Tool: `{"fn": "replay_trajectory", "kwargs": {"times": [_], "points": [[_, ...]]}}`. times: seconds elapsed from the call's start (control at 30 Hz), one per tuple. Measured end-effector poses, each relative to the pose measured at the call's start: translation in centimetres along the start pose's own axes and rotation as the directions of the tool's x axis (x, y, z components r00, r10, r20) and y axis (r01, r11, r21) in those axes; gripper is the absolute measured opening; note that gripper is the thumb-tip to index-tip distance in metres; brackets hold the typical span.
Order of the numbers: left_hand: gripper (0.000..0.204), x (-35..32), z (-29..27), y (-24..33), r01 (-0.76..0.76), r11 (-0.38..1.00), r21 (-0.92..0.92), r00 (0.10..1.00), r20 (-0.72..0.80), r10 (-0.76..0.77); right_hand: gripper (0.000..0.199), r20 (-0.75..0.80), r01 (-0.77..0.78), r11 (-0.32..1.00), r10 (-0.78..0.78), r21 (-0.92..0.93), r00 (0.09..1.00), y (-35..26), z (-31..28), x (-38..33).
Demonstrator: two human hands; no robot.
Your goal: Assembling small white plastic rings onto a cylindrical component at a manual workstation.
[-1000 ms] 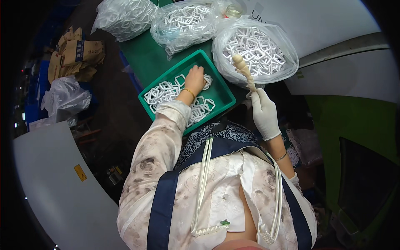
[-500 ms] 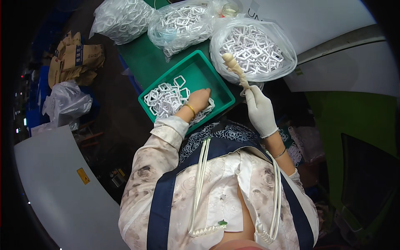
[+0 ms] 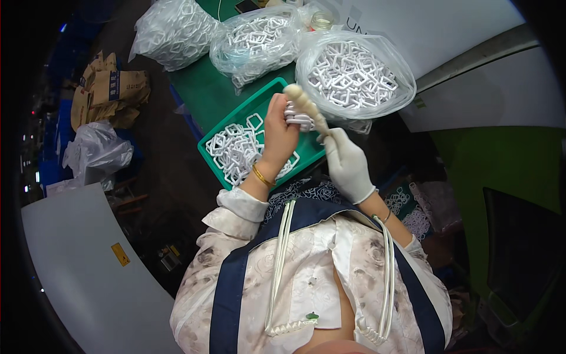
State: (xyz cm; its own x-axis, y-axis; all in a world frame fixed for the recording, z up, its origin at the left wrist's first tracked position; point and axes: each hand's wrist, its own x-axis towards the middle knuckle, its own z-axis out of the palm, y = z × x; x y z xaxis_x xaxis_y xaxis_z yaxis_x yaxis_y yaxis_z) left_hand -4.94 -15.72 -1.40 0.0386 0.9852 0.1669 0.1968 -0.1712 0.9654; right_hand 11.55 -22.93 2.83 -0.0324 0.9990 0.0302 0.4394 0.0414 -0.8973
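My bare left hand (image 3: 280,134), with a gold bracelet at the wrist, is closed around a stack of several white rectangular rings (image 3: 300,118). Right beside the stack, or touching it, is the knobbly tip of a cream-coloured stick (image 3: 305,105); I cannot tell whether any ring is on it. My right hand (image 3: 350,165) wears a white knit glove and grips the stick's lower end, tilting it up to the left. Both hands are over a green plastic tray (image 3: 259,107). A loose heap of white rings (image 3: 232,150) lies in the tray's left and near part.
Clear plastic bags of white rings stand behind the tray: one at right (image 3: 354,74), one in the middle (image 3: 259,38), one at left (image 3: 177,32). A glass jar (image 3: 322,20) sits behind them. Brown paper sacks (image 3: 112,88) and a grey machine cover (image 3: 88,248) are at left.
My left hand has risen from the tray's heap, bringing a stack of rings to the stick. My right hand has moved left with the stick, which now tilts over the tray.
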Motion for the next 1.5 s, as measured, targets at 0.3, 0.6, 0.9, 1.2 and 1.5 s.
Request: {"fn": "replay_trajectory", "kwargs": {"times": [0.3,0.6,0.9,1.2,1.5], "points": [[0.02,-0.6,0.6,3.3,0.158,0.775,-0.612,0.987,0.111,-0.114,0.027,0.001,-0.085,0.883,0.095,0.462,0.995,1.1,-0.6,-0.3],[0.032,-2.6,3.6,5.3,0.399,0.315,-0.861,0.911,0.332,-0.247,0.04,-0.094,-0.015,0.868,0.071,0.495,0.993,-0.8,0.1,1.6],[0.046,0.0,1.0,6.8,-0.283,0.942,0.181,0.95,0.184,0.25,0.045,0.06,-0.049,0.926,0.028,0.373,0.998,-1.8,-2.0,1.9],[0.025,2.0,0.2,5.8,-0.375,0.765,0.524,0.914,0.07,0.399,0.023,-0.043,0.04,0.971,-0.03,0.237,0.999,-1.3,-1.4,-0.4],[0.022,2.2,0.0,4.5,-0.465,0.669,0.579,0.848,0.073,0.526,0.021,-0.095,-0.031,0.987,0.047,0.16,0.994,-1.9,-1.0,-1.6]]}}
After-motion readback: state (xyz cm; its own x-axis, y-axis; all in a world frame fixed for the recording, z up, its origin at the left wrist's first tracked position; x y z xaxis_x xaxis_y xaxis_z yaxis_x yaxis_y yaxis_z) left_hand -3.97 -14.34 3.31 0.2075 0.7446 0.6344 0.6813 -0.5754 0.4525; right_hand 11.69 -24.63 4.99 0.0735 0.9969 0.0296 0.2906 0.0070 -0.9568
